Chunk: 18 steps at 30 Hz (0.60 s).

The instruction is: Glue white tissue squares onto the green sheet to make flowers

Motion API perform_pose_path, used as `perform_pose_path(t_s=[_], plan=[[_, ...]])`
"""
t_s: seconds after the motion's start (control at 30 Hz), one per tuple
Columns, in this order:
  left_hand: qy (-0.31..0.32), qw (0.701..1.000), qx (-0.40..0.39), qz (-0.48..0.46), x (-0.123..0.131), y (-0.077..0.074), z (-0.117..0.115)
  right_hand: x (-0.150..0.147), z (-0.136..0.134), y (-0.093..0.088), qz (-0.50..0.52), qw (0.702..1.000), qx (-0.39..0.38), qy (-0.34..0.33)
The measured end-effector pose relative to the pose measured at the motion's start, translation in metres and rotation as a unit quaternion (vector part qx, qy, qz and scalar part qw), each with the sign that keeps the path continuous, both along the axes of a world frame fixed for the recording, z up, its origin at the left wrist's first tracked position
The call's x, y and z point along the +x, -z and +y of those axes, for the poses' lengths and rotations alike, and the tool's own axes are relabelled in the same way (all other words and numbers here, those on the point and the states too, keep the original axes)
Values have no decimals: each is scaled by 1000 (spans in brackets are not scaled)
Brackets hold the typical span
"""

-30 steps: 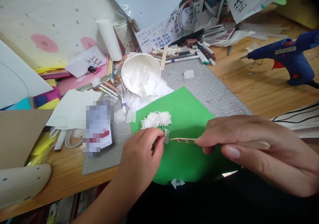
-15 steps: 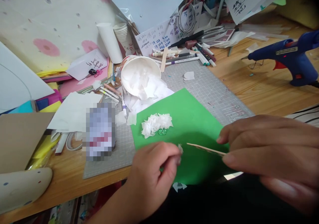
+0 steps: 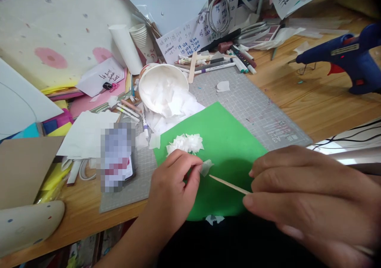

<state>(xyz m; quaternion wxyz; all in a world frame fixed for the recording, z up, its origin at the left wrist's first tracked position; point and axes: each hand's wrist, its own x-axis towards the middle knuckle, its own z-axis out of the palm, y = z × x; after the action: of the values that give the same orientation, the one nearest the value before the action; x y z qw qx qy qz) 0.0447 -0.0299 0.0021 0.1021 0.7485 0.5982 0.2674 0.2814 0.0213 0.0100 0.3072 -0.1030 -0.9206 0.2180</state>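
Observation:
My left hand [image 3: 172, 190] pinches a small scrap of white tissue [image 3: 206, 166] over a green paper sheet [image 3: 230, 149]. My right hand [image 3: 312, 196] grips a thin wooden stick [image 3: 229, 184], its tip pointing left toward the scrap. A cluster of crumpled white tissue bits [image 3: 185, 143] sits on the green sheet just above my left hand. A tipped paper cup [image 3: 162, 87] spills more white tissue pieces [image 3: 178, 111] at the sheet's far edge.
A grey cutting mat [image 3: 253, 109] lies under the green sheet on a wooden desk. A blue glue gun [image 3: 348, 57] rests at the right. Markers [image 3: 238, 61], stacked cups [image 3: 143, 37], papers and a phone [image 3: 116, 159] crowd the back and left.
My left hand drew back toward me with the scrap, then came forward again beside the tissue cluster. My right hand moved nearer the camera, and the stick's tip now points up-left.

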Motion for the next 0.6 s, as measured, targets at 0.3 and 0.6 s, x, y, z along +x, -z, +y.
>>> perform_pose_path(t_s=[0.3,0.6], plan=[[9,997,51,50,3,8,0,-15,9,6,-91,995,10,-39],[0,994,78,71,4,10,-17,-19,6,10,-90,994,59,1]])
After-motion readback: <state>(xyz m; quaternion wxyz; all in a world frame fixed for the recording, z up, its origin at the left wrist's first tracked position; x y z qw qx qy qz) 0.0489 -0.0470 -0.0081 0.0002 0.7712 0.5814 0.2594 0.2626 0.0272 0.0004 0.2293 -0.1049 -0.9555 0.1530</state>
